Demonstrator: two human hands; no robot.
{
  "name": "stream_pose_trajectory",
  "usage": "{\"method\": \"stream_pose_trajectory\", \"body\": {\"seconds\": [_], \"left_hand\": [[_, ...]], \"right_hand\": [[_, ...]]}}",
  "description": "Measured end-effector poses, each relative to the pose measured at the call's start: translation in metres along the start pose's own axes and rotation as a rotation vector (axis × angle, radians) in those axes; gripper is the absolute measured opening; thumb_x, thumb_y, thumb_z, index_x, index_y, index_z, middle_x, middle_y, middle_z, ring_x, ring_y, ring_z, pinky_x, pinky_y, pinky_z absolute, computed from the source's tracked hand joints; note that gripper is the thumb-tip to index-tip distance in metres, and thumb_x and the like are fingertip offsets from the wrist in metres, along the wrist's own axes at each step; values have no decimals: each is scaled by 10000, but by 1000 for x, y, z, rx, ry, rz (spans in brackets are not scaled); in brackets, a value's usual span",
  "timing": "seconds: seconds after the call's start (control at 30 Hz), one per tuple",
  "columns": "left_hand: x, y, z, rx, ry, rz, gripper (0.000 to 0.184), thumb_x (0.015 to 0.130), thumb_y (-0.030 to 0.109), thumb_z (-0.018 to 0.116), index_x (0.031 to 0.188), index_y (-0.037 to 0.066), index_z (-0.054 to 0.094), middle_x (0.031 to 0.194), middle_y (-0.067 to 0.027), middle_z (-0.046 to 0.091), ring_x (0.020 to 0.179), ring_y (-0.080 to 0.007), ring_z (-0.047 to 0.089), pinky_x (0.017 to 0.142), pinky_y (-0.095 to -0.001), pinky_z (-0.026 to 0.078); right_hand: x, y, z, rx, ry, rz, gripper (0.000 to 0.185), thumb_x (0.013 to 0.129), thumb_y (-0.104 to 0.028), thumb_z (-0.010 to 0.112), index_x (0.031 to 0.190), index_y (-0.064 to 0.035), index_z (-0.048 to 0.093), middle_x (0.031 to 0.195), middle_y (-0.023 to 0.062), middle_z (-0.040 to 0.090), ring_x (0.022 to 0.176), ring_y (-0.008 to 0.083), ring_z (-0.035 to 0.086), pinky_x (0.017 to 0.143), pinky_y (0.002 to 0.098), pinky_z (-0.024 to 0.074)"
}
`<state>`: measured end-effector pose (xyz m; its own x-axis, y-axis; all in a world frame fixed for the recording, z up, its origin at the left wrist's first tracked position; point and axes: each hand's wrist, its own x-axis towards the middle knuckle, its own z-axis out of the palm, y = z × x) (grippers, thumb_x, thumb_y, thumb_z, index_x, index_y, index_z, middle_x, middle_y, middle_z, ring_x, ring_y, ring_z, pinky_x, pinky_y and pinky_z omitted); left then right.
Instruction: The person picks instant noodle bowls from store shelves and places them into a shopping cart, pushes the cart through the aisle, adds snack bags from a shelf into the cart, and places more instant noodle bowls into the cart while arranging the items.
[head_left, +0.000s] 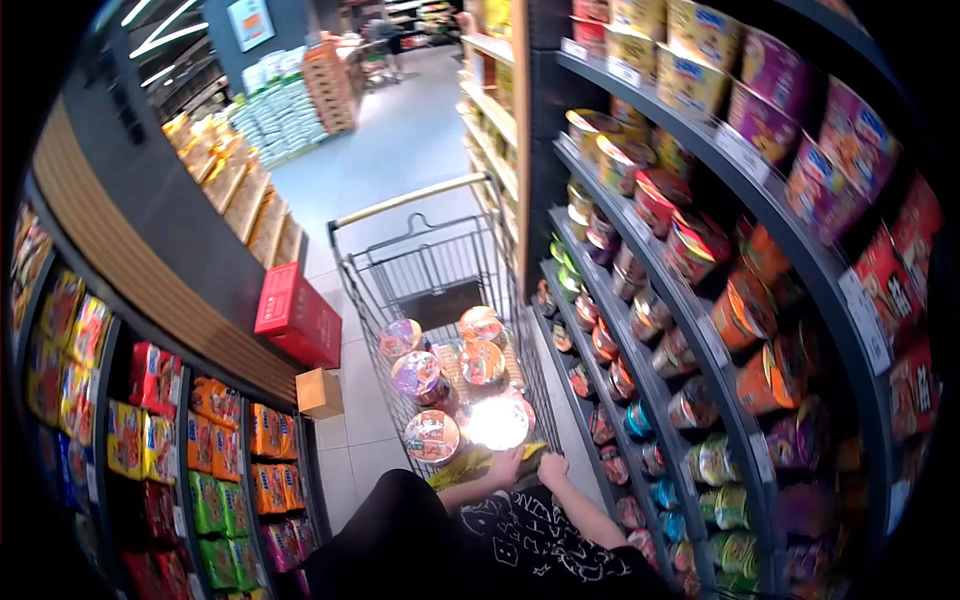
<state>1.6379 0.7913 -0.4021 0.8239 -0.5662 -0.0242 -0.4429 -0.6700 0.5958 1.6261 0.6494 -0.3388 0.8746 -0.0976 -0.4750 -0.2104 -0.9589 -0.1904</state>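
Note:
A metal shopping cart [360, 300] stands in front of me and holds several round instant-noodle tubs, among them a purple one [420, 377] and an orange one [482, 363]. Strong glare whitens the lid of one tub [499, 422] near my hands. My left hand [506, 466] is closed on a yellow-green package [478, 462] at the near end of the cart. Just right of it, my right hand [552, 468] is closed at the package's right end; what its fingers hold is too small to make out.
Shelves of noodle tubs [745, 305] rise close on the right. Packaged noodles [215, 440] fill the left shelves. A red box [298, 315] and a small cardboard box [319, 393] stand left of the cart. A person [384, 45] is far ahead.

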Motion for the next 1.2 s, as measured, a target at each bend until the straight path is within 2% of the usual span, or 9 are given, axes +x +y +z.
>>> {"method": "stream_pose_trajectory", "body": {"seconds": [0.2, 0.43, 0.57, 0.7, 0.77, 0.83, 1.0, 1.13, 1.2], "left_hand": [[2, 33, -49, -19, -218, -34, 729, 592, 196, 654, 1201, 0, 306, 1053, -210, 486, 954, -359, 477, 814, -393, 399], [1, 11, -31, 32, -203, 8, 633, 669, 204, 592, 1184, -36, 314, 1097, -235, 443, 1021, -359, 423, 869, -395, 352], [3, 6, -32, -12, -239, -20, 658, 645, 130, 623, 1210, 4, 309, 1080, -217, 462, 1010, -357, 434, 871, -392, 360], [4, 15, -43, -136, -269, -146, 653, 627, 30, 564, 1231, 36, 316, 1083, -233, 454, 1007, -370, 432, 864, -386, 361], [1, 2, -32, -86, -210, -66, 656, 657, 86, 606, 1235, 44, 300, 1015, -217, 488, 942, -363, 466, 820, -403, 381], [-1, 5, -33, -79, -204, -91, 655, 657, 71, 606, 1238, 58, 303, 996, -218, 488, 925, -366, 469, 807, -406, 384], [-2, 14, -38, -105, -171, -104, 626, 647, 44, 603, 1217, 60, 342, 1013, -198, 492, 958, -351, 461, 838, -386, 370], [-3, 13, -37, -141, -134, -66, 587, 635, 7, 574, 1187, 35, 376, 1050, -191, 480, 1003, -335, 441, 870, -376, 351], [-2, 11, -37, -147, -141, -60, 582, 635, 3, 569, 1184, 31, 378, 1066, -190, 476, 1014, -333, 436, 878, -378, 346]], "right_hand": [[8, -3, 14, -32, 135, 6, 139, 706, -127, 509, 678, -110, 644, 698, 74, 627, 681, 203, 623, 570, 332, 493], [19, -2, 15, -97, 8, -47, 144, 698, -124, 525, 762, -86, 648, 789, 81, 634, 744, 203, 621, 614, 345, 494], [21, 17, -16, 423, -43, 22, 202, 647, -176, 531, 790, -62, 618, 770, 179, 592, 717, 309, 583, 635, 402, 460], [15, 72, -70, 754, 868, 142, 121, 669, -102, 539, 771, -39, 558, 675, 108, 570, 568, 256, 552, 523, 348, 446], [-9, 114, -114, 1511, 780, 292, 146, 747, -77, 516, 882, -57, 465, 709, 69, 531, 511, 120, 523, 413, 226, 406], [-35, 151, -141, 1675, 1238, 331, 274, 804, -240, 537, 938, -55, 386, 561, 51, 501, 424, 110, 483, 352, 213, 352], [-99, 234, -151, 2037, 1498, 812, 567, 762, -446, 524, 1051, -32, 266, 632, 124, 512, 421, 182, 490, 314, 237, 330], [-103, 281, -125, 2143, 1278, 803, 485, 833, -335, 437, 1134, -52, 182, 688, 181, 556, 434, 211, 521, 309, 243, 341], [-107, 255, -149, 1793, 1333, 866, 327, 872, -279, 325, 1007, 17, 365, 764, 191, 572, 527, 206, 542, 392, 229, 379]]}}
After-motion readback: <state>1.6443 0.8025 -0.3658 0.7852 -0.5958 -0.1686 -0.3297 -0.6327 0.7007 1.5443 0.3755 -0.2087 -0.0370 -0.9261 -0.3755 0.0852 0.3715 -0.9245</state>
